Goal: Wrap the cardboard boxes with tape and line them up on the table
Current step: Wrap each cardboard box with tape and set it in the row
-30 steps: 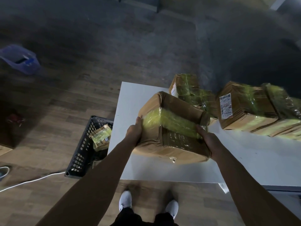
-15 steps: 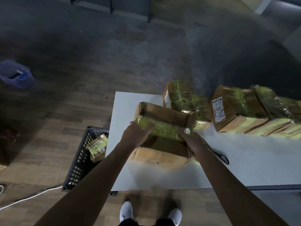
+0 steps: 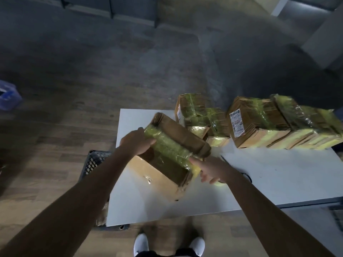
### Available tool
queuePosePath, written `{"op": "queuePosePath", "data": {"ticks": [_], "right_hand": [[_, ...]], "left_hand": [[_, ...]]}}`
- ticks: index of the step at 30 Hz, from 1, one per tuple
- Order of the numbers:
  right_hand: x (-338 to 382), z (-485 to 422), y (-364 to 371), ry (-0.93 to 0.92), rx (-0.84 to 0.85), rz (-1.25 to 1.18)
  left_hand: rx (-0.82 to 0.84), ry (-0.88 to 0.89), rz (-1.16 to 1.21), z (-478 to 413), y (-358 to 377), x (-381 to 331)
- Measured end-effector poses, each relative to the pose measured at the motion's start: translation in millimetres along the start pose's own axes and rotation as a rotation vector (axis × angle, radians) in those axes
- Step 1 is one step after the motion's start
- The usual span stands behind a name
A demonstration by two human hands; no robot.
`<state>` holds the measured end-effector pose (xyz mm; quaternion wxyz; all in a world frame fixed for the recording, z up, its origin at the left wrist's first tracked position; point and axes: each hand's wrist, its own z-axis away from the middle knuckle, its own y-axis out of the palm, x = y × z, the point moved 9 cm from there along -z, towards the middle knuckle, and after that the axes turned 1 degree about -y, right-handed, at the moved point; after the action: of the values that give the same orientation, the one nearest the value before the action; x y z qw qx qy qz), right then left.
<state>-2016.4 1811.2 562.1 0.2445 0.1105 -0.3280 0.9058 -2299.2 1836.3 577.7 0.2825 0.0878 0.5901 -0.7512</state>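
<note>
A cardboard box (image 3: 159, 175) with a band of yellow-green tape lies tilted on the white table (image 3: 278, 180), near its left end. My left hand (image 3: 136, 143) grips the box's left end, thumb on the tape band. My right hand (image 3: 209, 169) is at the box's right end and curls round a yellow tape roll (image 3: 220, 183), most of which it hides. Several taped boxes stand in a row along the table's far side: a small one (image 3: 191, 112), a lower one (image 3: 217, 127), a labelled one (image 3: 259, 125) and another at the right (image 3: 308, 125).
Black scissors (image 3: 246, 176) lie on the table just behind my right wrist. A black plastic crate (image 3: 92, 162) sits on the wooden floor against the table's left edge. A blue bin (image 3: 7, 95) stands far left. My white shoes (image 3: 141, 243) are at the table's near edge.
The box has come down from my raised grip and rolled over on the table. My left hand moved onto its taped top. My right hand slid down to its right end.
</note>
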Motion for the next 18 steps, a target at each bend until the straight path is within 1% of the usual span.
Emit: {"op": "queuePosePath", "data": {"ticks": [2, 3, 4, 5, 6, 7, 8, 9, 10, 11, 12, 14, 16, 18], "right_hand": [[15, 9, 5, -0.013, -0.011, 0.205], [24, 14, 4, -0.029, -0.068, 0.308], [38, 18, -1, -0.077, -0.18, 0.447], [55, 24, -10, -0.154, -0.333, 0.589], [73, 30, -16, -0.263, -0.486, 0.667], [91, 37, -19, -0.401, -0.587, 0.654], [106, 44, -18, -0.559, -0.624, 0.602], [117, 48, -13, -0.722, -0.605, 0.577], [125, 49, -4, -0.853, -0.564, 0.63], [127, 47, 6, -0.945, -0.545, 0.72], [125, 42, 15, -0.999, -0.544, 0.803], [117, 25, 21, -0.997, -0.515, 0.856], [117, 18, 20, -1.035, -0.463, 0.79], [121, 20, 13, -1.078, -0.47, 0.733]], "left_hand": [[-0.084, 0.047, -0.16, -6, -16, -15], [-0.154, 0.066, -0.228, -4, -21, -25], [-0.213, 0.082, -0.277, 0, -22, -34], [-0.252, 0.104, -0.301, 5, -19, -42], [-0.254, 0.135, -0.304, 12, -12, -49], [-0.221, 0.175, -0.309, 18, -1, -54], [-0.168, 0.22, -0.336, 23, 12, -57], [-0.12, 0.258, -0.377, 26, 24, -57], [-0.092, 0.279, -0.414, 27, 33, -55], [-0.083, 0.284, -0.438, 26, 37, -53], [-0.078, 0.281, -0.461, 24, 39, -51], [-0.054, 0.282, -0.505, 19, 42, -53], [-0.019, 0.32, -0.539, 17, 40, -53], [-0.007, 0.382, -0.519, 20, 29, -48]]}}
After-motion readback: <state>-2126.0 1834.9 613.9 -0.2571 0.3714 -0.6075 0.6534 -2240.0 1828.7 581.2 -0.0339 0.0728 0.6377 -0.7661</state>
